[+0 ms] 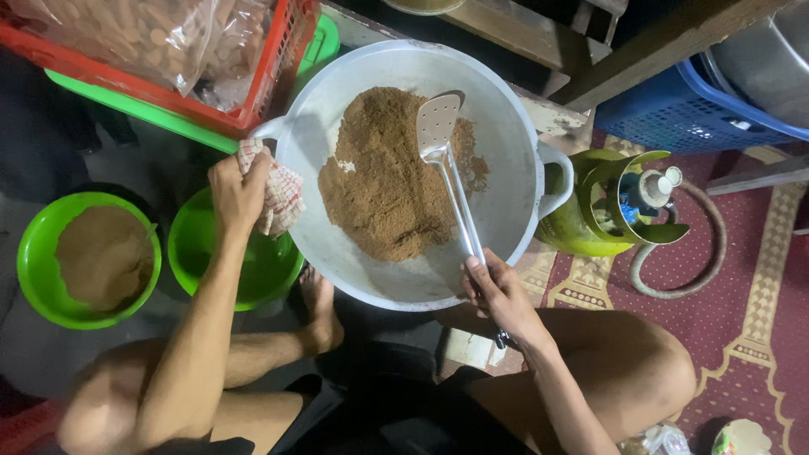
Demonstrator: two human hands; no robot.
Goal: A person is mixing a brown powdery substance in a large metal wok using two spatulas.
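Brown ground mixture (383, 181) lies heaped in the wide metal wok (506, 143), the slotted spatula (438, 126) resting on it. The right hand (497, 291) is closed around the spatula's handle; the left hand (236, 190) pinches a checked cloth (282, 194) against the wok's near handle. Stirring seems to be the step in hand; the next turn likely calls for a firm brace. Beyond the left hand sit two green bowls (34, 261).

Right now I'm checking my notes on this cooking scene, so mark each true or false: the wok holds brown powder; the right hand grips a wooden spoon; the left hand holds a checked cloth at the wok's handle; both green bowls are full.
1. The large grey metal wok holds brown powder. True.
2. The right hand grips a wooden spoon. False: it holds a perforated metal spatula.
3. The left hand presses a red-and-white checked cloth at the wok's handle. True.
4. Both green bowls are full. False: only the left green plastic bowl holds powder.
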